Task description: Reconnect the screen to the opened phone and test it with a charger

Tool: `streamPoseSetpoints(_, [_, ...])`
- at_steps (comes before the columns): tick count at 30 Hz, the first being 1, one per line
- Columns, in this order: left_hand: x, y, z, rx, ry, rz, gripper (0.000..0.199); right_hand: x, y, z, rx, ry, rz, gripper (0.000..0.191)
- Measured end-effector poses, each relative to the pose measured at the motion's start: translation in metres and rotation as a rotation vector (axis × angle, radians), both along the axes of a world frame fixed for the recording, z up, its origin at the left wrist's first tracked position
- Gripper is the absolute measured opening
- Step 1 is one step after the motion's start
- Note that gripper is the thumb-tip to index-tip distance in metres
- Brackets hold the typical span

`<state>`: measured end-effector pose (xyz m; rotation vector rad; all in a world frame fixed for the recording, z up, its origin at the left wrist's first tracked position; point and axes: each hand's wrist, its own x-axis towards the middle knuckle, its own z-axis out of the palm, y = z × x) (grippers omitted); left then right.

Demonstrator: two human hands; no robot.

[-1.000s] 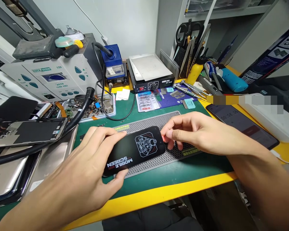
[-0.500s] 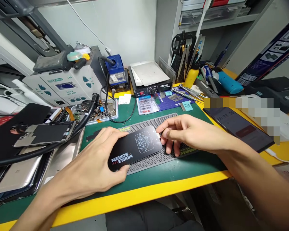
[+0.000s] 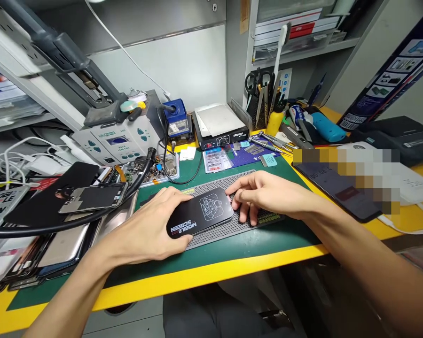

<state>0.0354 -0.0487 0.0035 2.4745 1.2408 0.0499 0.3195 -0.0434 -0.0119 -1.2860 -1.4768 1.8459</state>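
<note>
A black phone screen (image 3: 197, 213) printed "MOBILE SCREEN" with a white line drawing lies on the grey honeycomb-patterned mat (image 3: 215, 237). My left hand (image 3: 155, 223) grips its left end, thumb at the near edge and fingers along the far edge. At the right end, my right hand (image 3: 254, 195) has its index finger and thumb drawn together against the screen's edge. What sits between those fingertips is hidden. The other right fingers curl down over the mat.
Stacked phones and panels (image 3: 61, 239) and a thick black hose (image 3: 91, 227) are on the left. Behind stand a rework station (image 3: 120, 141) and a black control box (image 3: 220, 139). Tweezers (image 3: 268, 143) lie beyond my right hand; a phone with a timer (image 3: 338, 190) is at right.
The camera view has shifted, so the bench appears moved. The white tab seen at my right fingertips earlier no longer shows clearly. My left hand keeps its grip on the phone screen.
</note>
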Motion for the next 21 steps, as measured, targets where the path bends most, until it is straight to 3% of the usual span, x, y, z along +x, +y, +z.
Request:
streamPoseSetpoints(4, [0.007,0.001,0.003,0.032,0.006,0.001,0.065,-0.001,0.001,0.002,-0.001,0.001,0.003,0.023])
streamPoseSetpoints(15, [0.025,-0.007,0.021,0.099,0.036,-0.043,0.053,0.002,-0.001,0.003,0.023,-0.001,0.026,0.029])
streamPoseSetpoints(18, [0.028,-0.010,0.026,0.075,0.031,-0.020,0.049,0.002,0.000,0.003,0.022,0.000,0.037,0.028])
streamPoseSetpoints(21, [0.025,-0.005,0.022,0.020,-0.017,0.026,0.054,0.003,0.002,0.001,0.009,0.001,0.036,0.028])
